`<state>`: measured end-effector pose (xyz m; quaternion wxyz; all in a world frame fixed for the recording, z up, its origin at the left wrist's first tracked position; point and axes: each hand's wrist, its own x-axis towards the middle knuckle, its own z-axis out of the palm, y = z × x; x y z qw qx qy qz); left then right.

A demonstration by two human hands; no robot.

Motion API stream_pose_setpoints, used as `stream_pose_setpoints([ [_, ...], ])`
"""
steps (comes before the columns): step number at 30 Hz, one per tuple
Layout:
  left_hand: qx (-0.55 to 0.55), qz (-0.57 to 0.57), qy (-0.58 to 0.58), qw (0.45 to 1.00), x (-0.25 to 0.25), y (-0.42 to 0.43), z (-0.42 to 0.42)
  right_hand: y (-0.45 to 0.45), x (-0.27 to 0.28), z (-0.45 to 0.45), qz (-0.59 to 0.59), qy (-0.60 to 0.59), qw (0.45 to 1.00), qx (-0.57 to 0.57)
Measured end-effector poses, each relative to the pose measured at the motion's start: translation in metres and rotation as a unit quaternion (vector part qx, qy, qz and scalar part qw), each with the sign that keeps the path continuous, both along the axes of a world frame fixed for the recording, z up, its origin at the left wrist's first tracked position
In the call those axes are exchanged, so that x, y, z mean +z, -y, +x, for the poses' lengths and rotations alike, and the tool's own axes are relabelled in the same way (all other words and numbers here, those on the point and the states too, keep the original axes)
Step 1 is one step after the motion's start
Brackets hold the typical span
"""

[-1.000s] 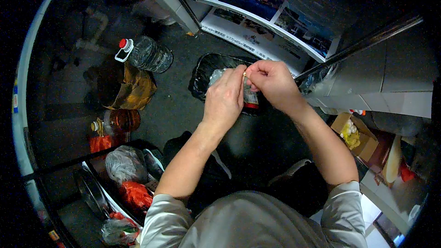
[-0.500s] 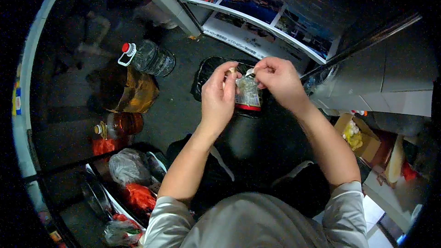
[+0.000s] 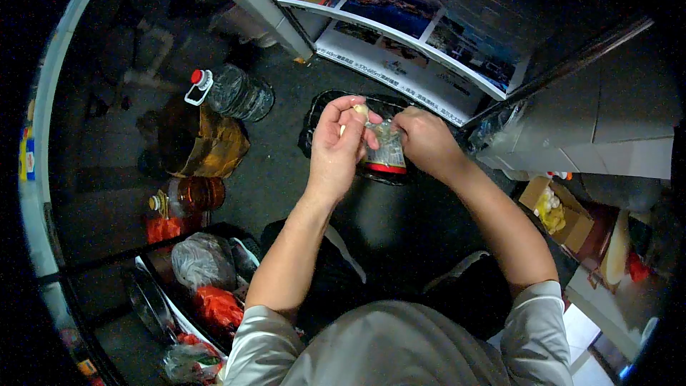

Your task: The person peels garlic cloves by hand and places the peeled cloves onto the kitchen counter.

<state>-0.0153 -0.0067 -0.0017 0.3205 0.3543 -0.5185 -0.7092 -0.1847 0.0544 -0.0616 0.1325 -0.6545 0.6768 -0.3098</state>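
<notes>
Left hand (image 3: 336, 144): clamped on one pale piece (image 3: 361, 109) between thumb and fingers; a second pale patch shows lower against the palm, too small to name.
Right hand (image 3: 429, 143): just right of that grip, fingers curled; I cannot tell whether they pinch anything.
Below the grip: one black-lined bin (image 3: 309, 123), partly covered by both hands; one clear package (image 3: 386, 150) with a red edge shows between the hands.
Bottles, two: a clear one (image 3: 246, 94) with a red cap, left of and beyond the grip; an amber one (image 3: 204, 193), left and nearer the body.
Between the bottles: one brown bag (image 3: 218, 146).
Nearer the body, left: one greyish plastic bag (image 3: 204, 259), touching a red one (image 3: 218, 309).
Far right: one cardboard box (image 3: 572, 225) holding something yellow (image 3: 550, 216).
Beyond the grip: one printed board (image 3: 404, 64).
</notes>
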Motion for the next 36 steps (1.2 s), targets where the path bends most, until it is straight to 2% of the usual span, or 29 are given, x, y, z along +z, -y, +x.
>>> stream_pose_setpoints([
  [2, 0.0, -0.017, 0.023, 1.0, -0.002, -0.002, -0.003, 0.0, 0.01, -0.002, 0.01, -0.012, 1.0, 0.011],
  [4, 0.006, -0.112, 0.06, 0.992, -0.01, -0.004, -0.005, 0.003, 0.037, 0.0, -0.047, 0.074, 0.996, -0.022],
  [5, 0.006, -0.11, 0.059, 0.992, -0.01, -0.005, -0.005, 0.004, 0.047, 0.002, -0.046, 0.073, 0.996, -0.022],
  [7, 0.003, -0.151, 0.112, 0.982, -0.007, -0.007, -0.006, 0.005, 0.063, 0.004, -0.091, 0.187, 0.978, -0.019],
  [14, 0.002, -0.194, 0.148, 0.97, -0.005, -0.01, -0.005, 0.004, 0.069, 0.011, -0.083, 0.168, 0.982, 0.001],
  [16, 0.01, -0.286, 0.182, 0.941, -0.009, -0.009, -0.005, 0.003, 0.071, 0.01, -0.096, 0.107, 0.99, 0.007],
  [17, 0.011, -0.286, 0.182, 0.941, -0.011, -0.008, -0.005, 0.002, 0.071, 0.008, -0.096, 0.107, 0.99, 0.007],
  [19, 0.009, -0.365, 0.196, 0.91, -0.014, -0.007, -0.004, 0.003, 0.071, 0.005, -0.092, 0.098, 0.991, 0.024],
  [23, 0.002, -0.37, 0.219, 0.903, -0.006, -0.01, -0.003, 0.002, 0.069, 0.005, -0.097, 0.077, 0.992, 0.033],
  [28, 0.007, -0.392, 0.21, 0.896, -0.008, -0.01, -0.005, 0.001, 0.067, 0.007, -0.087, 0.12, 0.989, 0.007],
  [36, 0.003, -0.38, 0.216, 0.9, -0.002, -0.012, -0.006, 0.002, 0.063, 0.012, -0.116, 0.124, 0.985, -0.025],
])
